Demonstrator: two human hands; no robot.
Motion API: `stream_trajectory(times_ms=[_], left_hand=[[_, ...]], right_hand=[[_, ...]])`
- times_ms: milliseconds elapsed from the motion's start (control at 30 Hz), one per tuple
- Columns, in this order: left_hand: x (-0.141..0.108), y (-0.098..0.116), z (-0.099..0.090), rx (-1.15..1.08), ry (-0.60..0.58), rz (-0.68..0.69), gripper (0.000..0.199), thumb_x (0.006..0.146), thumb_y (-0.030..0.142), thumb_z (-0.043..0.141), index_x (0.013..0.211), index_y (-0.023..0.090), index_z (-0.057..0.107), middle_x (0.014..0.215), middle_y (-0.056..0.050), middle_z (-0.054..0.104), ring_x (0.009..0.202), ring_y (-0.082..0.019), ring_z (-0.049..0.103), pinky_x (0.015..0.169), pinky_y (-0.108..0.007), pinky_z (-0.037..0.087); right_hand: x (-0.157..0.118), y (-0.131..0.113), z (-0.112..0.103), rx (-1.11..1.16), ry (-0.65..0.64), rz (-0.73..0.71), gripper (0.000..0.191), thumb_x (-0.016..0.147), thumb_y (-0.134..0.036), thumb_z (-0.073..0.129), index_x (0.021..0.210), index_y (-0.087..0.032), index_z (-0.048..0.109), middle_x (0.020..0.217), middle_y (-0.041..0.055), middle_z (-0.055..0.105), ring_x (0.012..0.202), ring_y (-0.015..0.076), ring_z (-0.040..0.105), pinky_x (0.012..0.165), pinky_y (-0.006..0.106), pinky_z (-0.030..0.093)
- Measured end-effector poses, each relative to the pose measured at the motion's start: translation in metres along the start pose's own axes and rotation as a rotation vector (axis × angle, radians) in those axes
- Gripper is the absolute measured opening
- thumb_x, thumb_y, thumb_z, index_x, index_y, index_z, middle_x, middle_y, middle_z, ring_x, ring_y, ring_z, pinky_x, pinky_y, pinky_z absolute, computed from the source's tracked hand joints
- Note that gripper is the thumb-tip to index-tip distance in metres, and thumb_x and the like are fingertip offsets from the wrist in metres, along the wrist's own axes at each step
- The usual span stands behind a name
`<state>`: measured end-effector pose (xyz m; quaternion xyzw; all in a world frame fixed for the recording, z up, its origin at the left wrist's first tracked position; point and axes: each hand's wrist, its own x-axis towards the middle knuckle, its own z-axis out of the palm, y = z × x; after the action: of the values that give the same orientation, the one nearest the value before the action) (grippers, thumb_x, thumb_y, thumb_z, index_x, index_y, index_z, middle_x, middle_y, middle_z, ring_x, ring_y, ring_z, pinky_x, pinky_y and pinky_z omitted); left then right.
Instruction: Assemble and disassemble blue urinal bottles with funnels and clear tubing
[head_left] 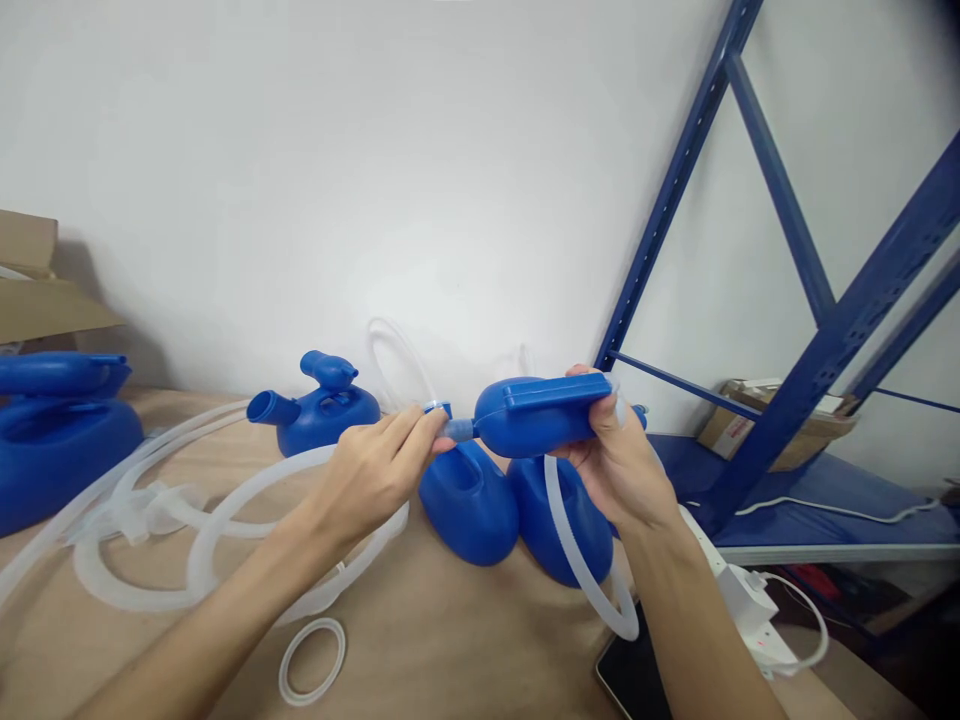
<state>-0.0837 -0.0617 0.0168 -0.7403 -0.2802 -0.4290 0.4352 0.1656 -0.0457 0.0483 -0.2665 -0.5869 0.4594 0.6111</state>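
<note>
My right hand [615,450] is closed around a rounded blue plastic urinal cup [536,420] with a flat rim, held level above the table. My left hand [386,455] pinches at a short translucent connector [459,430] on the cup's left end. Its fingertips partly cover that joint, so how far the parts are seated is hidden. Below the cup stand two blue bottles, one on the left [469,510] and one on the right [561,525]. A translucent hose [570,530] hangs in front of the right bottle.
More blue bottles stand at the back [330,418] and far left [60,460]. Coiled translucent hoses [142,600] and a white ring [313,662] lie on the table. A phone [634,665], a power strip [757,630] and blue shelving [806,410] are at right; a cardboard box [52,305] is at left.
</note>
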Motion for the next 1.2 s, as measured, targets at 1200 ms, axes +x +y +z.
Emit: stream_trajectory(times_ms=[1200], left_hand=[[0.02, 0.031, -0.033, -0.923, -0.555, -0.428, 0.037, 0.107, 0.043, 0.045, 0.082, 0.019, 0.058, 0.063, 0.004, 0.054, 0.054, -0.01, 0.05, 0.052, -0.023, 0.036]], right_hand=[[-0.004, -0.011, -0.04, -0.111, -0.372, -0.478, 0.046, 0.07, -0.046, 0.092, 0.104, -0.038, 0.063, 0.11, 0.0001, 0.07, 0.095, 0.0285, 0.074, 0.081, 0.052, 0.066]])
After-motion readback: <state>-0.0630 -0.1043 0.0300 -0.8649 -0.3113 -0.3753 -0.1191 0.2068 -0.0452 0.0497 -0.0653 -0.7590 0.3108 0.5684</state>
